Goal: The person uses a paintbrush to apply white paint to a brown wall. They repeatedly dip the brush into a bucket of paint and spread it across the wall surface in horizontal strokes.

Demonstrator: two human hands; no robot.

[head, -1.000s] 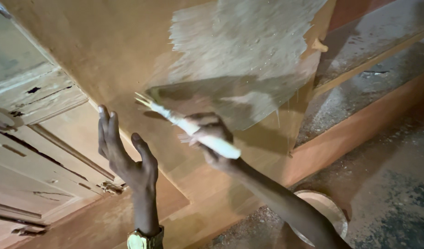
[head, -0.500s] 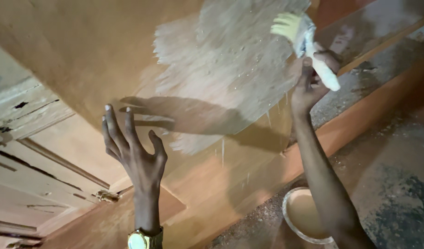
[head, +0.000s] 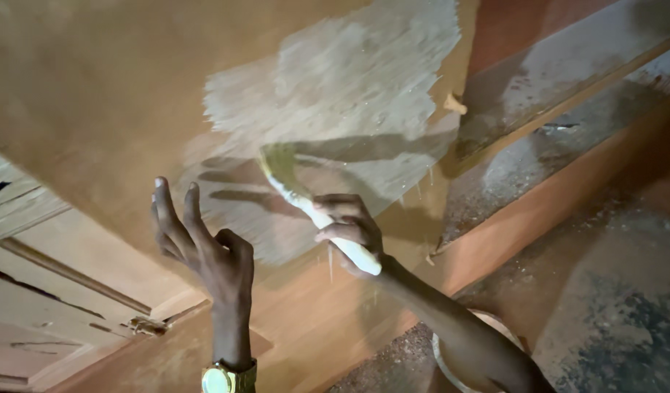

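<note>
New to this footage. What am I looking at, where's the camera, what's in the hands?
There is no machine here: a person works with two bare hands, and the single picture comes from a camera worn on their head, looking down at the hands.

The left hand, with a yellow wristwatch on its wrist, is open with fingers spread against a large brown wooden panel. The right hand grips the pale handle of a paintbrush, whose bristles touch the panel. Above the brush lies a pale wet smeared patch, with a few drips running from its lower edge.

Under the right forearm, the rim of a round bowl shows on a dusty floor. At the left edge lie other pale wooden boards.
</note>
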